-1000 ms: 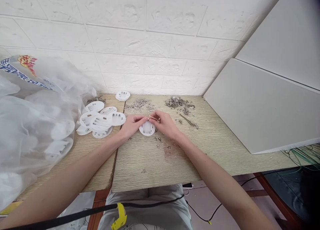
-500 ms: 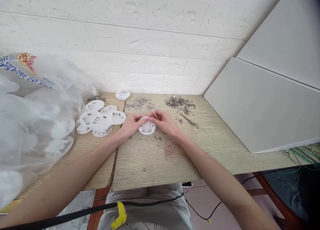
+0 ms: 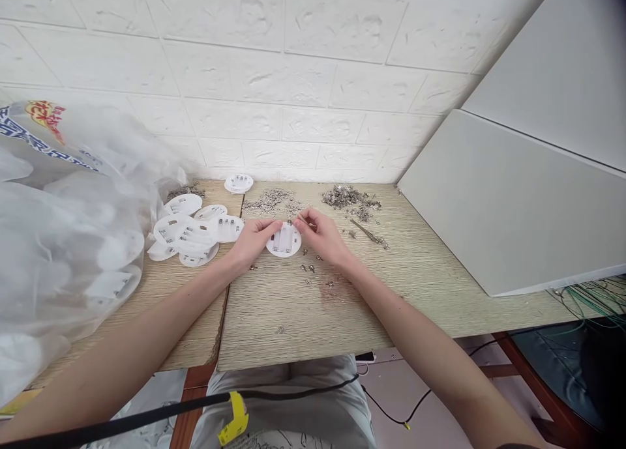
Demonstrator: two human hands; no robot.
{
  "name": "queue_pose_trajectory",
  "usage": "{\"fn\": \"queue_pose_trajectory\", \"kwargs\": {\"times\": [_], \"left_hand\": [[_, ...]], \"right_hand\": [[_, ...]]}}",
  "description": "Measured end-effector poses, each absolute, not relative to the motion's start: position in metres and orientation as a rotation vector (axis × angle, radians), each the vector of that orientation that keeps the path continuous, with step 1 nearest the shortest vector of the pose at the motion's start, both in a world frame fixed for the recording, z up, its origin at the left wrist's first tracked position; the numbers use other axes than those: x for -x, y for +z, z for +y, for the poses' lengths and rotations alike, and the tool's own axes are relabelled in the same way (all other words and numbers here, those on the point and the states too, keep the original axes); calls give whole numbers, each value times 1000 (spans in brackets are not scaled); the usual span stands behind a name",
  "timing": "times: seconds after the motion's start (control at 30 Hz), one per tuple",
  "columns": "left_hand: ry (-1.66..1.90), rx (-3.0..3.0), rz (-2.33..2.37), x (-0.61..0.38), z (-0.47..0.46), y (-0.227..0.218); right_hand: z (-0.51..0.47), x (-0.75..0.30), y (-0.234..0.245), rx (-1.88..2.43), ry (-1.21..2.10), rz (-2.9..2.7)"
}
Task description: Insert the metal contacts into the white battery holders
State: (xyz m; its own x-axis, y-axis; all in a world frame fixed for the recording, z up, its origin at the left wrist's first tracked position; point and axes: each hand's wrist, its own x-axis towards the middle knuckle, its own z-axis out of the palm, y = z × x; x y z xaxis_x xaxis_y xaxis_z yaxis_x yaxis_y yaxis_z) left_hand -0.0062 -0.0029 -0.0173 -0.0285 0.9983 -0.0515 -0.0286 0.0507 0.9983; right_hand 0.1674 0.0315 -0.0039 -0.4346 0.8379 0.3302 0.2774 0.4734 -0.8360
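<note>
A round white plastic battery holder (image 3: 284, 242) with slots and metal contacts stands tilted at the table's middle. My left hand (image 3: 254, 239) grips its upper left edge, thumb on the face and fingers behind. My right hand (image 3: 317, 235) is closed at its upper right edge, pinching a thin tan stick-like tool that is mostly hidden by the fingers. Several small metal contacts (image 3: 308, 268) lie scattered just below the hands. Behind them are a pile of flat metal pieces (image 3: 270, 201) and a darker heap of metal contacts (image 3: 345, 198).
More white battery holders (image 3: 195, 234) lie in a pile at left, with a small stack (image 3: 238, 184) by the wall. A large plastic bag (image 3: 73, 240) fills the left side. Tweezers (image 3: 366, 231) lie at right, before a grey panel (image 3: 528, 208). A black cable (image 3: 171, 411) crosses in front.
Both thumbs have shifted up from the battery holder's face to its upper edge, and the right thumb has moved slightly right. More of the holder's face shows now.
</note>
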Motion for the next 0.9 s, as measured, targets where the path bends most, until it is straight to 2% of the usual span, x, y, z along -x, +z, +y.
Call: {"fn": "queue_pose_trajectory", "kwargs": {"times": [0.17, 0.4, 0.63, 0.9], "left_hand": [[1170, -1130, 1133, 8, -3, -16], [1266, -1294, 1137, 3, -8, -11], [1546, -1779, 1299, 5, -8, -14], [1583, -1781, 1278, 7, -8, -15]], "right_hand": [[35, -168, -4, 877, 1209, -1682], [30, -168, 3, 818, 1378, -1545], [27, -169, 6, 783, 1266, -1776], [26, -165, -1, 820, 1205, -1818]]}}
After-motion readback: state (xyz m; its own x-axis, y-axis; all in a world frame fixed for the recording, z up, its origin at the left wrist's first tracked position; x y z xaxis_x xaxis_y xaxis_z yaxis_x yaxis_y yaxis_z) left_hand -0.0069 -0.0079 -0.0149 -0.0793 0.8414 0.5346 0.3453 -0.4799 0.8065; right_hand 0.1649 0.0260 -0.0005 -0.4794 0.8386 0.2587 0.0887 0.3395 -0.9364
